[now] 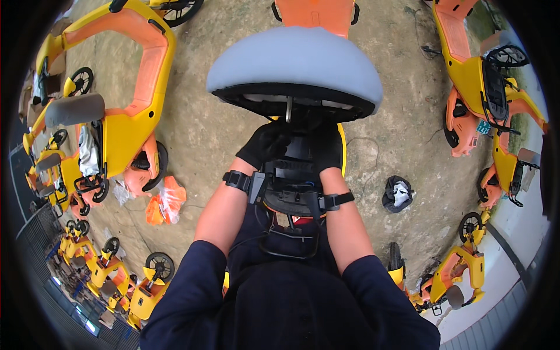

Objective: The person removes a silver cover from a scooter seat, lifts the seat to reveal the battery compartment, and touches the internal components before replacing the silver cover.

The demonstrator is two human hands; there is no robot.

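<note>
A grey-blue scooter seat [294,61] is tipped up in front of me, its black underside facing me with a metal rod [289,109] showing below it. Under it, at the black compartment [291,170] of the scooter, are both my hands in black gloves. My left hand [265,144] is at the left side, its fingers curled inward; whatever they grip is hidden. My right hand [326,149] reaches in at the right side beside a yellow body edge [343,151], its fingers lost in the dark. A black wire rack [290,251] sits at the scooter's near end.
Yellow and orange scooters stand left [154,76] and right [452,41], with several more behind. On the dirt floor [192,134] lie orange and clear plastic bags [169,201] at left and a black bag with white contents [399,193] at right. A wall [496,262] runs along the right.
</note>
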